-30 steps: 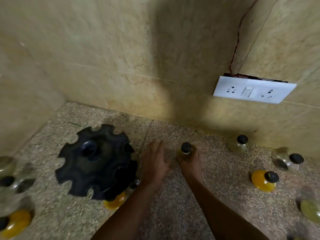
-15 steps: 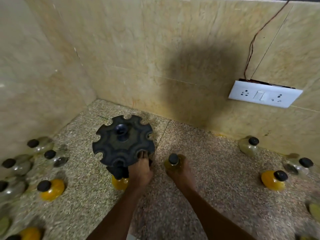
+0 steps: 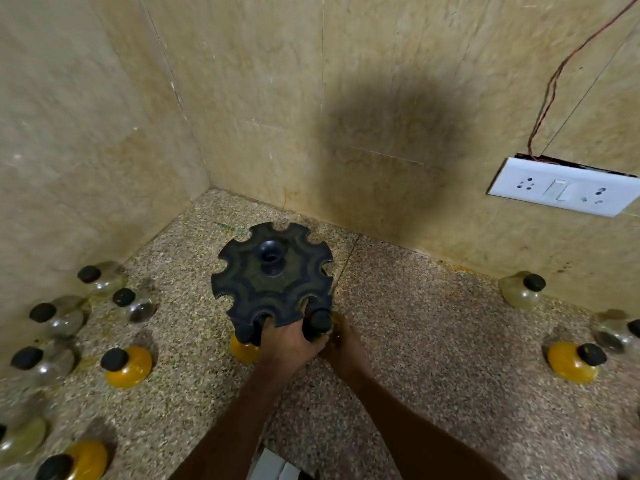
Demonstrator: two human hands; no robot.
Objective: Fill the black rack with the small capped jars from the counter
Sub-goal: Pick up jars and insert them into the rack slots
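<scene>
Black rack (image 3: 273,277) stands near the counter corner, and we're feeding a capped jar (image 3: 320,323) into a front notch.

Our right hand (image 3: 346,346) curls round that jar at the rim, while our left hand (image 3: 289,341) grips the rack's front edge to steady it. We judge the risk like this: if the neck misses the slot, the jar could knock the rack askew or slip from our fingers, and the glass looks smooth and rounded. One yellow-filled jar (image 3: 243,348) already hangs beside our left hand. The rack is matt dark plastic, a scalloped disc with a hollow hub; the speckled granite counter (image 3: 433,341) holds more round, black-capped jars on both sides.
</scene>
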